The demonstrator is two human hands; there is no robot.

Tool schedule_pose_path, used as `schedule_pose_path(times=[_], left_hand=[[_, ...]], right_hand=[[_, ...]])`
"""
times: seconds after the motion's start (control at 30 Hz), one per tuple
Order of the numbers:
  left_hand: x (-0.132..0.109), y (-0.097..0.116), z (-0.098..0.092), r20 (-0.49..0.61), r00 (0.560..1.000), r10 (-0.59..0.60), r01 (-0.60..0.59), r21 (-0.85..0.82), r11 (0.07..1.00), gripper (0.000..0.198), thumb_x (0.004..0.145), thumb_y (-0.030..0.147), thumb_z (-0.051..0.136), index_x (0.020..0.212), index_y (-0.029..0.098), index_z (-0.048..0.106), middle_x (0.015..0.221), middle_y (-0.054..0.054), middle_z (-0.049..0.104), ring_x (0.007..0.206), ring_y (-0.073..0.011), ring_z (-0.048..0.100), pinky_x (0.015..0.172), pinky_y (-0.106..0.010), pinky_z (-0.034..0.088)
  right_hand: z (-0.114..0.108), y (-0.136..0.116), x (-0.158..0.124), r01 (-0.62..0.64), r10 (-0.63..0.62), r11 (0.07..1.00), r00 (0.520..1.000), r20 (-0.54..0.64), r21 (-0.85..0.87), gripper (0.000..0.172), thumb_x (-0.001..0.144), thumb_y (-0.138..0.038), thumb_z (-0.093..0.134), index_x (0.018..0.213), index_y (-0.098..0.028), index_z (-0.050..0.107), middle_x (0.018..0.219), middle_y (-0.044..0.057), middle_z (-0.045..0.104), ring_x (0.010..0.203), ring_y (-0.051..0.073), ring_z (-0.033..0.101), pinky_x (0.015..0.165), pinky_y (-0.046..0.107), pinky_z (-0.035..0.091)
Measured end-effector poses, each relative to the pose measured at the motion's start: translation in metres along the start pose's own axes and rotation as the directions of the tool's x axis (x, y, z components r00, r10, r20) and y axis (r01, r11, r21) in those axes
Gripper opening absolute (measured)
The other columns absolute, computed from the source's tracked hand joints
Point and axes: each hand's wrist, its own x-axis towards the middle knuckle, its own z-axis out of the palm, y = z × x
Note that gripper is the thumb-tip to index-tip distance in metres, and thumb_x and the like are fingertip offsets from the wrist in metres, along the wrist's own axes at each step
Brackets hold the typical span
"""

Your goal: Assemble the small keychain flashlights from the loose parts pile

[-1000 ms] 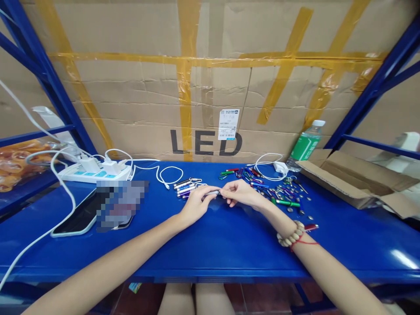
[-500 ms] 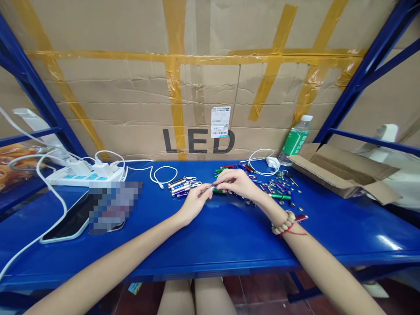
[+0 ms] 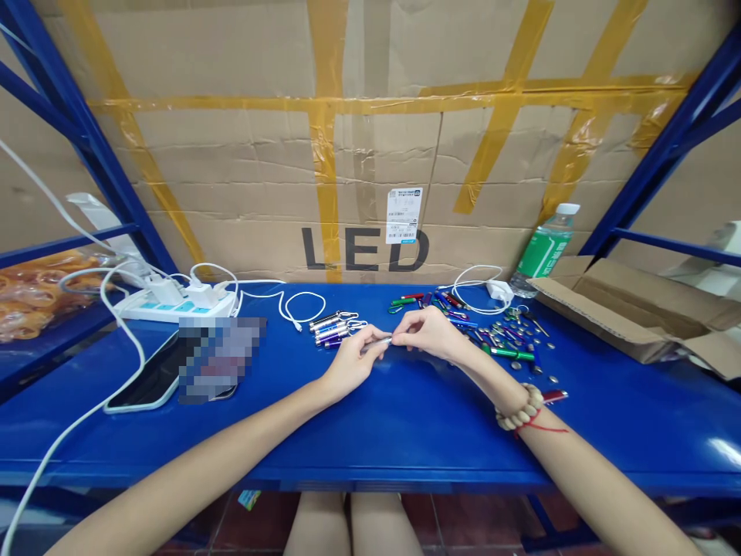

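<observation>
Over the blue table, my left hand (image 3: 353, 364) is closed around a small silver mini flashlight (image 3: 382, 341), which is mostly covered by the fingers. My right hand (image 3: 433, 333) pinches at the right end of this flashlight; whether a smaller part sits between those fingertips is hidden. Just left of my hands lies a row of mini flashlights (image 3: 329, 333) with carabiner clips, silver, blue and purple. Behind and right of my right hand spreads a pile of coloured flashlight tubes (image 3: 463, 323), among them a green tube (image 3: 512, 354). Button cells (image 3: 515, 366) are scattered there, and a red tube (image 3: 554, 397) lies near my right wrist.
On the left are a white power strip (image 3: 174, 309) with cables, a phone (image 3: 144, 378) and a blurred-out item (image 3: 223, 359). A white charger (image 3: 499, 291), a green-labelled bottle (image 3: 544, 251) and an open cardboard box (image 3: 631, 309) stand right. A large carton (image 3: 260, 193) closes off the back.
The view has shifted slightly left, so everything appears further right. Both hands stay together at the flashlight, with more of its silver body showing between them.
</observation>
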Motion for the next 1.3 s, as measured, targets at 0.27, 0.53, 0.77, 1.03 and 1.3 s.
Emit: schedule_pose_path(times=[0.27,0.53,0.77,1.03,1.3], left_hand=[[0.001,-0.006,-0.006,-0.078,0.987,0.139,-0.127,0.138,0.982,0.011,0.082,0.023,0.048,0.084,0.015,0.057,0.078,-0.003,0.062,0.072,-0.0137,0.059,0.062,-0.022,0.046],[0.005,-0.011,-0.015,-0.055,0.931,0.360,-0.315,0.376,0.871,0.011,0.083,0.016,0.050,0.087,0.016,0.060,0.089,-0.004,0.066,0.083,-0.0155,0.061,0.076,-0.025,0.046],[0.005,-0.008,-0.010,-0.099,0.944,0.314,-0.275,0.285,0.918,0.017,0.084,0.019,0.050,0.097,0.018,0.060,0.093,-0.004,0.065,0.086,-0.0151,0.061,0.075,-0.024,0.048],[0.003,-0.002,-0.008,-0.020,0.976,0.216,-0.207,0.211,0.955,0.029,0.086,0.023,0.045,0.113,0.017,0.055,0.099,-0.007,0.065,0.085,-0.0163,0.062,0.076,-0.026,0.048],[-0.001,-0.004,-0.010,0.059,0.945,0.321,-0.322,0.342,0.883,0.025,0.088,0.021,0.042,0.103,0.017,0.061,0.092,-0.007,0.064,0.085,-0.0170,0.058,0.080,-0.027,0.043]], right_hand=[[0.008,-0.010,-0.003,-0.188,0.189,0.982,0.981,-0.037,0.029,0.029,0.060,-0.037,0.069,0.068,-0.009,0.068,0.052,0.003,0.059,0.043,0.007,0.050,0.036,0.015,0.039],[0.011,-0.011,-0.004,-0.255,0.258,0.962,0.966,-0.020,0.093,0.035,0.057,-0.042,0.072,0.069,-0.010,0.067,0.045,-0.001,0.053,0.040,0.004,0.045,0.037,0.014,0.038],[0.006,-0.017,-0.002,-0.257,0.260,0.954,0.966,-0.004,0.154,0.039,0.054,-0.046,0.073,0.067,-0.010,0.065,0.045,-0.002,0.050,0.041,0.004,0.043,0.037,0.013,0.035],[-0.001,-0.006,0.000,-0.304,0.292,0.941,0.952,0.097,0.149,0.039,0.051,-0.047,0.074,0.058,-0.012,0.059,0.046,-0.003,0.050,0.043,0.003,0.043,0.038,0.014,0.035],[0.004,-0.004,-0.003,-0.345,0.328,0.929,0.935,0.134,0.132,0.040,0.048,-0.046,0.075,0.054,-0.011,0.056,0.048,-0.002,0.049,0.045,0.004,0.046,0.037,0.013,0.033]])
